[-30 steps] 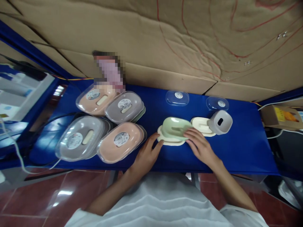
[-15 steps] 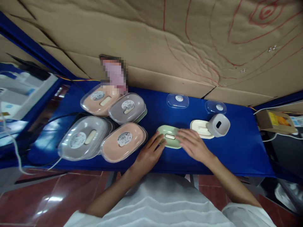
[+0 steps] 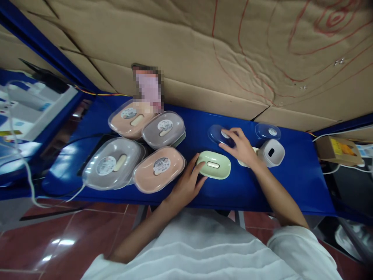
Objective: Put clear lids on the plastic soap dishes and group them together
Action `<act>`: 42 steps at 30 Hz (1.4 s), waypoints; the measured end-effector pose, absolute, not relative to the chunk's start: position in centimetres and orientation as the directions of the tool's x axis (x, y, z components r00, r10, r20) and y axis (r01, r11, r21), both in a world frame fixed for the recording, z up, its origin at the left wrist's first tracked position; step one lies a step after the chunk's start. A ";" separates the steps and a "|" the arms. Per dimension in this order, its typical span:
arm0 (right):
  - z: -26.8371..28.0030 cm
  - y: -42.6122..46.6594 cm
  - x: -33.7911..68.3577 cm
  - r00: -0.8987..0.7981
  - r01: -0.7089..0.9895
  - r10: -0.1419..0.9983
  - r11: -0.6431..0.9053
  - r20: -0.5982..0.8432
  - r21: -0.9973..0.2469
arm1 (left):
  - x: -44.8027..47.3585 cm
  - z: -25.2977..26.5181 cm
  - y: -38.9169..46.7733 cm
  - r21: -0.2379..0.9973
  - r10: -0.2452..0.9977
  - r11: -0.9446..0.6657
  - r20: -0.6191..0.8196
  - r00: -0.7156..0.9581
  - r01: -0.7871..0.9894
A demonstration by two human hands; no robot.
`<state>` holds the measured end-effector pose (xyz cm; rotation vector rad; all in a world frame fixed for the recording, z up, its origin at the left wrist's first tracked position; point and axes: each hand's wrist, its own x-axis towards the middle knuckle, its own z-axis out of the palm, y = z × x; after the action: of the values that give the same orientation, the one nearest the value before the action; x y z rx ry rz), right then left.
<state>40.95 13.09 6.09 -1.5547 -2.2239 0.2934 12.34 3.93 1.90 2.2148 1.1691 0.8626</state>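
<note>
My left hand [image 3: 189,181] holds the left end of a light green oval dish [image 3: 221,171], its fingers and thumb around the rim. A pale oblong piece shows in the dish's middle. Farther back, my right hand [image 3: 240,146] has its fingers and thumb on the right side of a clear plastic lid [image 3: 215,134] with a round label. My right hand and wrist partly cover a cream dish [image 3: 243,161]. Just right of it stands a light grey cup-like container [image 3: 271,153] with a dark oval slot.
Lidded containers, peach [image 3: 159,171] and grey [image 3: 106,167], crowd the left of the blue table [image 3: 276,190]. A second clear lid [image 3: 268,132] lies at the back right. Behind rises a cardboard wall [image 3: 189,50]; a small cardboard box [image 3: 339,151] is off the right end.
My right hand has left the green dish and moved back to the clear lid, which has shifted slightly. My left hand stays at the dish. The camera view has shifted a little.
</note>
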 end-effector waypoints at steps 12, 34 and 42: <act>4.7 1.4 35.5 -0.459 0.867 0.859 0.489 0.225 -0.095 | 12.4 0.8 4.1 0.725 0.867 -0.472 0.281 0.411 0.501; 5.0 9.1 37.9 -0.452 0.880 0.871 0.471 0.190 -0.063 | 12.4 1.5 3.8 0.707 0.857 -0.467 0.214 0.469 0.531; 6.6 6.6 40.9 -0.020 0.998 0.957 0.036 0.289 -0.051 | 12.2 2.1 3.5 0.625 0.785 -0.571 0.228 0.575 0.532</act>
<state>40.86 6.60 6.57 -2.0107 -2.0690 -0.2430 12.21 3.53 2.13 2.3111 1.0526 0.6779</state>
